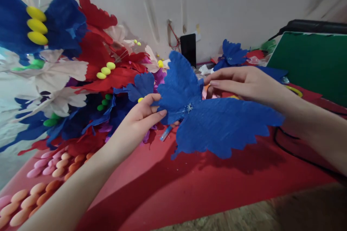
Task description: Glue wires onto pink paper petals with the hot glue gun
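Note:
A blue fabric-like butterfly (225,122) with scalloped wings is held up over the red table, a small silvery star-shaped bit of wire or glue (189,107) at its middle. My left hand (148,113) pinches the edge of its left wing between thumb and fingers. At the upper right edge, by a small blue fold, the thumb and forefinger of my right hand (238,81) come together, touching the butterfly; its other fingers curl behind. Under the butterfly, a clear bluish stick (165,133) shows partly.
Finished-looking butterflies in red (108,68), white and blue crowd the left side. Pink and orange oval pieces (29,198) lie in rows at front left. A phone-like black slab (188,48) leans on the wall. At right stand a green board (311,65) and a black cable (292,151).

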